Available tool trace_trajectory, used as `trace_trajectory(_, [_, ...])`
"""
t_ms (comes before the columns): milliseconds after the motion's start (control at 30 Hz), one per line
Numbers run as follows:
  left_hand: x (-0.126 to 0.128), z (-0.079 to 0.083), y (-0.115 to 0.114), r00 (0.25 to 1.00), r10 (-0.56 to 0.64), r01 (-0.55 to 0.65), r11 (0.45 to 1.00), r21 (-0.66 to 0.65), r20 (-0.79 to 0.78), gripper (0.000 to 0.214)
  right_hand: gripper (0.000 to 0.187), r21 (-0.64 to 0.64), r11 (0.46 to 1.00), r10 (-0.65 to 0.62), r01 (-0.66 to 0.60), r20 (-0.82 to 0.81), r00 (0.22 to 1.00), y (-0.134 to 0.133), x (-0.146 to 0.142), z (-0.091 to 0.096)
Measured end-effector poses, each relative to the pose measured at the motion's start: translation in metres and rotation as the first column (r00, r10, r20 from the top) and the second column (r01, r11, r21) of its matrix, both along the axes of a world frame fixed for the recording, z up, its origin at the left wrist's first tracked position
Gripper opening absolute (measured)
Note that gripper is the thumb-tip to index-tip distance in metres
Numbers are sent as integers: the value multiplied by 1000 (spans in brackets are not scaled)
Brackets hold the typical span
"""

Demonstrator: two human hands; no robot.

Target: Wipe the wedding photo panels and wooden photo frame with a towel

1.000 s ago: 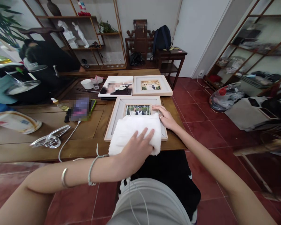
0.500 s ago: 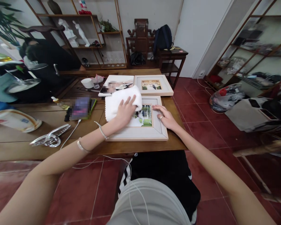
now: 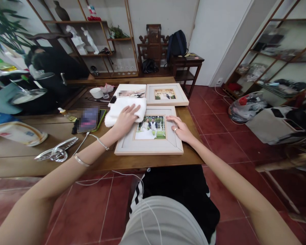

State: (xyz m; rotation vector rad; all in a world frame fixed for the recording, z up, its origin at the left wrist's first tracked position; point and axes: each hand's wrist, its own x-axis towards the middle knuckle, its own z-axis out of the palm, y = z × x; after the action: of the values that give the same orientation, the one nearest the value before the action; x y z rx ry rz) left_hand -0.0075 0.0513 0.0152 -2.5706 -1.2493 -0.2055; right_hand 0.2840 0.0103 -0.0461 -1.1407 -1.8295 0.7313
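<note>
My left hand (image 3: 129, 119) presses on a folded white cloth (image 3: 112, 114), fingers spread over it, at the upper left corner of a picture frame (image 3: 148, 149). The cloth hangs past the frame's left edge. Inside the pale frame sits a wedding photo (image 3: 150, 127) of two people seated on grass. Wrapped over the frame's right rim is my right hand (image 3: 181, 129), with a ring on one finger; its thumb is hidden. Behind lie a second framed photo (image 3: 178, 93) and a white photo panel (image 3: 132, 89), partly covered by the cloth.
On the wooden table's left (image 3: 15, 163) are a phone (image 3: 100, 120), a small dropper bottle (image 3: 67, 115), a clear hair claw (image 3: 57, 151), a white cable and a plastic pack (image 3: 17, 131). A white cup (image 3: 96, 92) stands farther back. A person in black sits across at the left.
My left hand has slid the cloth leftward off the photo, which now shows fully. My right hand stays on the frame's right rim. The view has tilted slightly.
</note>
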Motion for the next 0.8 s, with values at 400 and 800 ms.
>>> trace_trajectory(400, [-3, -13, 14, 996, 83, -82, 993, -85, 13, 44, 52, -23, 1000, 10, -10, -24, 1000, 0, -1, 2])
trace_trajectory(800, [10, 16, -126, 975, -7, -48, 969, -244, -222, 39, 54, -29, 999, -16, 16, -14, 1000, 2, -2, 0])
